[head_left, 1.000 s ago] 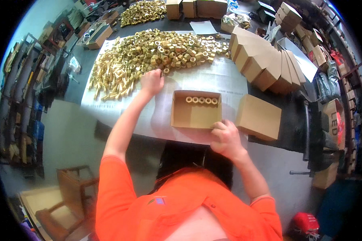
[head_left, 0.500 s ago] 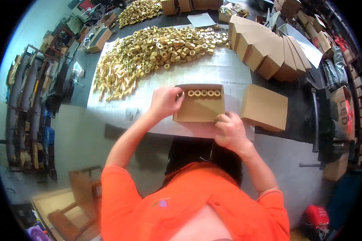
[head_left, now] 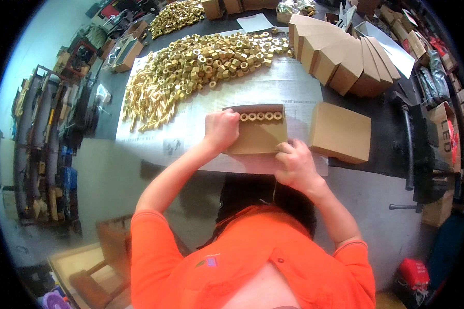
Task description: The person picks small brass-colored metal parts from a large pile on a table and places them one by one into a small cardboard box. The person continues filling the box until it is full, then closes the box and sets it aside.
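Note:
An open brown cardboard box lies on the white paper sheet in front of me, with a row of brass nuts along its far wall. My left hand is closed at the box's left end, right beside that row; whether it holds nuts is hidden. My right hand rests on the box's near right corner, fingers curled on the rim. A big heap of brass nuts spreads across the paper beyond the box.
A closed cardboard box lies right of the open one. A row of folded boxes leans at the back right. More brass parts and small boxes sit at the far table edge. Shelves of tools stand on the left.
My left hand came back from the heap of nuts to the left end of the open box. My right hand stayed on the box's near right corner.

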Motion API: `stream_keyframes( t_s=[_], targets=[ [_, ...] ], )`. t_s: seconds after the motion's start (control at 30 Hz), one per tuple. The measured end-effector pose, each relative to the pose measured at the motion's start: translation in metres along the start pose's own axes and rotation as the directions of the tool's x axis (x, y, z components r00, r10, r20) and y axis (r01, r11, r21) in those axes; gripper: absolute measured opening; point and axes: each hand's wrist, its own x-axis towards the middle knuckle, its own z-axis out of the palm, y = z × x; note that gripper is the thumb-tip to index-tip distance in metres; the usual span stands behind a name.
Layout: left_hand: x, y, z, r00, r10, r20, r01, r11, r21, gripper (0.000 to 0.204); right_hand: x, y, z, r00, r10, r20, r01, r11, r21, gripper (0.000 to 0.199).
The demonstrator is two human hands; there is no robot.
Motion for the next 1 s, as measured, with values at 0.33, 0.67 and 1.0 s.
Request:
stream_keyframes(
  t_s=[0.33, 0.67, 1.0],
  targets=[
    [-0.002, -0.001, 0.000, 0.994, 0.003, 0.113, -0.012, 0.997, 0.077, 0.008, 0.000, -0.001, 0.002, 0.999, -0.028, -0.037, 0.028, 1.000, -0.002, 0.022],
    [0.009, -0.024, -0.023, 0.989, -0.123, -0.080, 0.087, 0.931, -0.356, 0.015, 0.002, -0.002, -0.001, 0.998, -0.045, -0.040, 0.044, 0.999, -0.020, 0.021],
    [0.033, -0.156, 0.007, 0.818, -0.572, -0.057, 0.559, 0.814, -0.157, 0.044, 0.003, -0.003, -0.003, 0.999, -0.036, -0.028, 0.036, 0.999, -0.011, 0.022]
  ],
)
